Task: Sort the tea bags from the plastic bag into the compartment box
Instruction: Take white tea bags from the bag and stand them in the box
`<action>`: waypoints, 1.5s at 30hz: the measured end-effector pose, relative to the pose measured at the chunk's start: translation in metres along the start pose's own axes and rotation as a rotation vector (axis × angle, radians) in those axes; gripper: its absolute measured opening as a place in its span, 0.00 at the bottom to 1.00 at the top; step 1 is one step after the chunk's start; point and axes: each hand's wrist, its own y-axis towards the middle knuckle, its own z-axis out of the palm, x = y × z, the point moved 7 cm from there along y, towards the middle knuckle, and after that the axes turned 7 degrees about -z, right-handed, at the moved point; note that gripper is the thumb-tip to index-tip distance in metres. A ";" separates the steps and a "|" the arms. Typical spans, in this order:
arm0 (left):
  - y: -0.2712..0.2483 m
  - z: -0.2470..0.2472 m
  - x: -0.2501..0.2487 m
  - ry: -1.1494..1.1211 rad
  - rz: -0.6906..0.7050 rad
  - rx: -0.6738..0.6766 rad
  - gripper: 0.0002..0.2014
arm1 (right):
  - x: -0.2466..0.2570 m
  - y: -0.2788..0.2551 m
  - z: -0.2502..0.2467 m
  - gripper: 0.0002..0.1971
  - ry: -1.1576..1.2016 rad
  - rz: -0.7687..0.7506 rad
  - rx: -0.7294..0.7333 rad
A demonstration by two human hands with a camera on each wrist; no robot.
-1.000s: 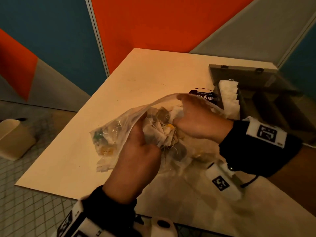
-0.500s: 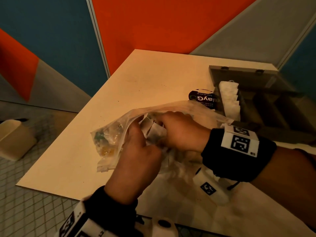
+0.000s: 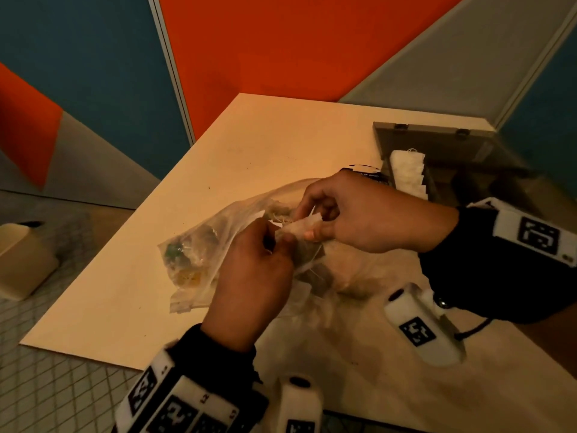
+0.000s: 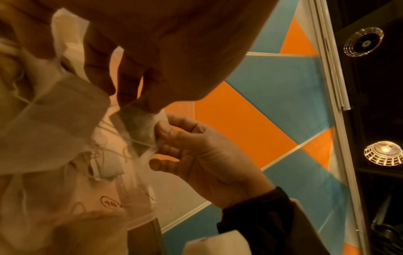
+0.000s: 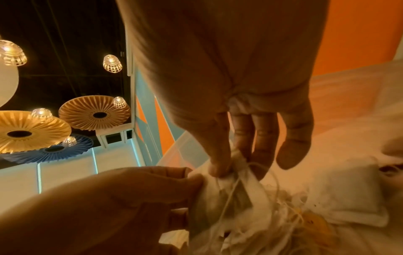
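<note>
A clear plastic bag (image 3: 199, 260) with several tea bags lies mid-table. Both hands meet just above its mouth. My right hand (image 3: 312, 226) pinches one end of a white tea bag (image 3: 301, 228), and my left hand (image 3: 278, 239) pinches the other end. Tangled strings trail from the tea bag (image 5: 229, 189) back into the bag. The left wrist view shows the left fingers (image 4: 139, 96) on the top of the tea bag (image 4: 139, 124) and the right hand (image 4: 161, 132) pinching its side. The compartment box (image 3: 437, 142) stands open at the back right.
A stack of white tea bags (image 3: 407, 173) fills one box compartment; the other compartments look dark. A black packet (image 3: 365, 175) lies beside the box, behind my right hand. The table's left edge (image 3: 93, 282) drops to a tiled floor with a beige container (image 3: 25, 260).
My right hand has drawn up out of the plastic bag with a tea bag. My left hand has shifted from the bag's rim onto that tea bag.
</note>
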 end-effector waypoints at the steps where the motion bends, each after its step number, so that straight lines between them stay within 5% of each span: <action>1: 0.000 -0.001 0.000 -0.012 0.004 -0.015 0.11 | -0.002 -0.003 0.001 0.09 -0.004 0.018 0.021; 8: -0.003 -0.001 0.004 -0.112 -0.006 -0.078 0.10 | -0.017 -0.021 -0.008 0.04 0.009 0.120 0.047; 19: -0.009 0.012 -0.003 -0.153 -0.026 0.104 0.11 | -0.013 -0.025 -0.013 0.05 0.067 0.145 0.027; 28: -0.010 0.005 0.006 -0.287 -0.102 0.034 0.10 | -0.032 -0.032 -0.018 0.07 -0.422 0.285 0.020; 35: -0.009 0.009 0.004 -0.226 -0.013 0.066 0.10 | 0.001 -0.029 -0.008 0.17 0.147 0.166 0.092; 39: -0.015 0.009 -0.006 -0.258 0.032 0.094 0.10 | 0.002 -0.028 0.006 0.14 0.142 0.097 0.303; 41: -0.017 0.006 -0.007 -0.293 0.019 0.084 0.10 | -0.002 -0.028 0.005 0.05 0.129 0.088 0.282; 45: -0.015 0.002 -0.003 -0.339 -0.020 0.024 0.10 | -0.016 -0.030 -0.004 0.05 0.017 0.163 0.185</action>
